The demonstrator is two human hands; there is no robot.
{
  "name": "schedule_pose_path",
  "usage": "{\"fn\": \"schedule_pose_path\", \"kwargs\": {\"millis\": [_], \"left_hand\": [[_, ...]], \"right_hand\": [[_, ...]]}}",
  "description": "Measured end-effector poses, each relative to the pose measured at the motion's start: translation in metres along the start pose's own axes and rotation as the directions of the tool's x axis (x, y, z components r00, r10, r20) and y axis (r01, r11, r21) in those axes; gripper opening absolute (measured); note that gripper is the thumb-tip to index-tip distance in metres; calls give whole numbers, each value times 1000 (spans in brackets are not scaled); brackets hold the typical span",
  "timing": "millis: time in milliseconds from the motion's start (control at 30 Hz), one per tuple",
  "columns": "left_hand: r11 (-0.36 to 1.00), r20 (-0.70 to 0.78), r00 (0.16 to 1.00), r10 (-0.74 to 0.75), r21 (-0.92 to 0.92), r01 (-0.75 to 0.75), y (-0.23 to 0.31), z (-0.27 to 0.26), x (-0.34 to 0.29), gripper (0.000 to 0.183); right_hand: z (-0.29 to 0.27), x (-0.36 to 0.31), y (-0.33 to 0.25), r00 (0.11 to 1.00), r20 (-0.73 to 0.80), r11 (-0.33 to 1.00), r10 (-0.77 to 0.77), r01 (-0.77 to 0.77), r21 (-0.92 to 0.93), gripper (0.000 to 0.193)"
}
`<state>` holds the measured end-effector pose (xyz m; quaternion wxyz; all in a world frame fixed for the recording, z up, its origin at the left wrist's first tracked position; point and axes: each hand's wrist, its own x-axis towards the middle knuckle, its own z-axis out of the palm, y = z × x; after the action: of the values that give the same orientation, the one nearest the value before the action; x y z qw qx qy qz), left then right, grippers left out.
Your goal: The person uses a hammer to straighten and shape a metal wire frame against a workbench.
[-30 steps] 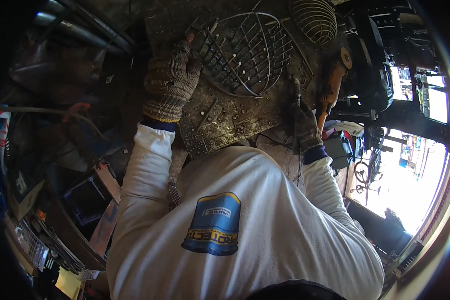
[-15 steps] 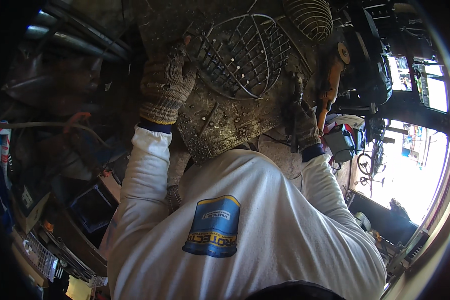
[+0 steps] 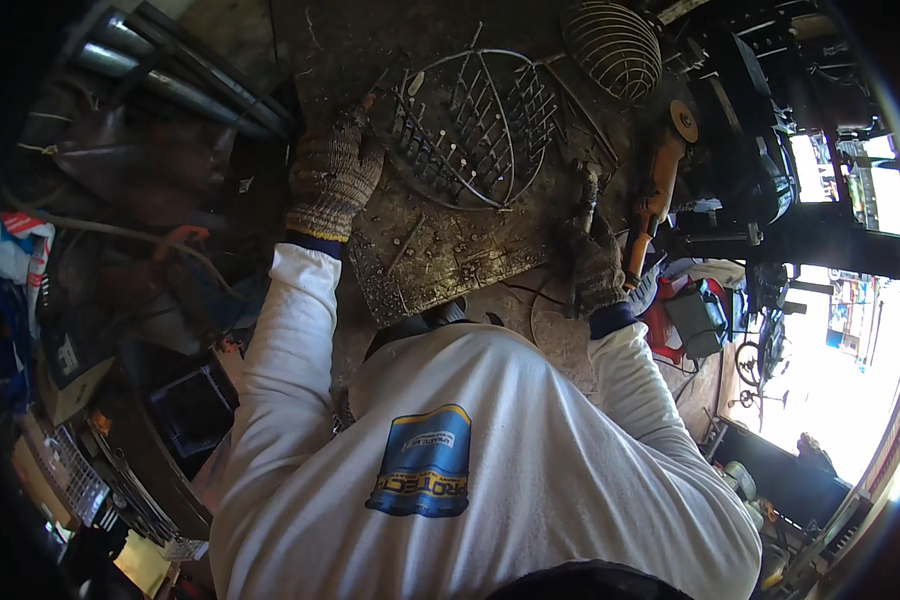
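here, the left hand (image 3: 332,180), in 1 knit work glove, has its fingers bent over the left rim of the wire grille (image 3: 475,130) and presses it down, gripping the edge wire. the grille is 1 round-ish frame w/ many thin parallel rods, lying flat on the scarred metal plate (image 3: 440,250) near the top middle of the view. the right hand (image 3: 595,265), also gloved, is clenched round a thin dark tool (image 3: 587,205) at the plate's right edge; can't tell what kind of tool. just beside it on the right lies 1 angle grinder (image 3: 658,185) w/ orange body, disc end up, apart from the hand. 1 domed wire guard (image 3: 612,45) sits beyond the grille, top right. both sleeves are white; 1 blue-yellow patch (image 3: 422,462) on the shirt chest. 1 red box (image 3: 685,315) lies low right of the plate.
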<state>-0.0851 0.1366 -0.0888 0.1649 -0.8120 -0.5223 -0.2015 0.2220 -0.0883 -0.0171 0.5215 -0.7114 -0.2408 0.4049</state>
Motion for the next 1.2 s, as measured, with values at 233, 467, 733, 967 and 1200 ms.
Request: {"fn": "schedule_pose_path", "kwargs": {"millis": [233,467,733,967,1200], "left_hand": [[997,133,988,-72,46,67,6,-30,10,60],[991,4,997,77,112,-77,15,-34,9,60],[984,-40,997,69,-162,-74,4,-43,12,68],[913,5,996,94,-400,-84,-5,-48,15,68],[876,-48,995,88,-471,-100,-8,-49,15,70]], "right_hand": [[-11,0,-5,991,76,994,113,-113,3,31],[2,-44,-60,955,203,935,-215,142,325,36],[70,-65,-159,886,259,549,-384,445,-708,56],[121,-56,-200,974,205,780,-99,204,-591,59],[157,-13,-248,682,673,-113,-288,674,-730,43]]}}
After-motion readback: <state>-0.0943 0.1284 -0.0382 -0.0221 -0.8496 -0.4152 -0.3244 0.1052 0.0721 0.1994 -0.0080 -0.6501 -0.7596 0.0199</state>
